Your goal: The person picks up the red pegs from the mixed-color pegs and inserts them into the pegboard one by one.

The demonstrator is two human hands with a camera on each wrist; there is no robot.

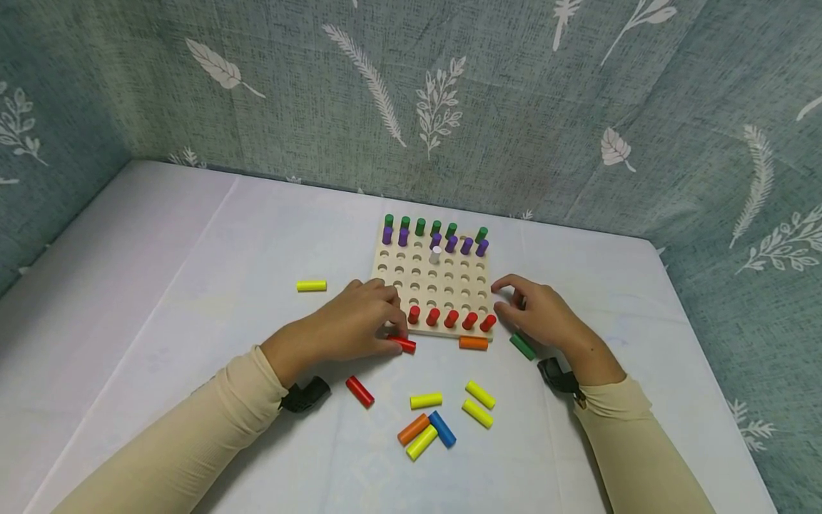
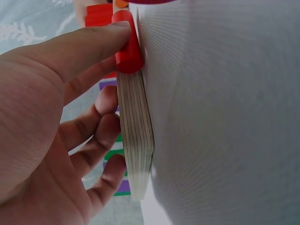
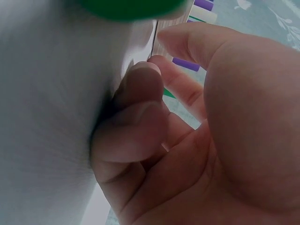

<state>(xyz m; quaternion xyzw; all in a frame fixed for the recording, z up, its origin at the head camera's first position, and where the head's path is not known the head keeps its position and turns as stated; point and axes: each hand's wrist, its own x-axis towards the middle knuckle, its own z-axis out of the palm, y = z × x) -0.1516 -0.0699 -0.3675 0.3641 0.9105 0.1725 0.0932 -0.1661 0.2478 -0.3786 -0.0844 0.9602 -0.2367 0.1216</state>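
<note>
My left hand (image 1: pixel 353 321) pinches a red peg (image 2: pixel 130 51) between thumb and finger at the front left corner of a wooden pegboard (image 1: pixel 443 332). Its other fingers rest along the board's left side in the left wrist view. Beside the board's right edge, my right hand (image 1: pixel 539 310) lies low with loosely bent fingers and holds nothing. Red pegs (image 1: pixel 452 318) stand in the front row. Purple pegs (image 1: pixel 452 244) and green pegs (image 1: pixel 420 227) fill most of the two back rows, and one white peg (image 1: pixel 435 255) stands just in front of them.
An orange peg (image 1: pixel 473 343) and a green peg (image 1: pixel 523 346) lie near the front right corner. Nearer me are a red peg (image 1: pixel 359 392), a blue peg (image 1: pixel 442 429), another orange peg (image 1: pixel 413 429) and several yellow pegs (image 1: pixel 427 400). One yellow peg (image 1: pixel 311 285) lies left of the board.
</note>
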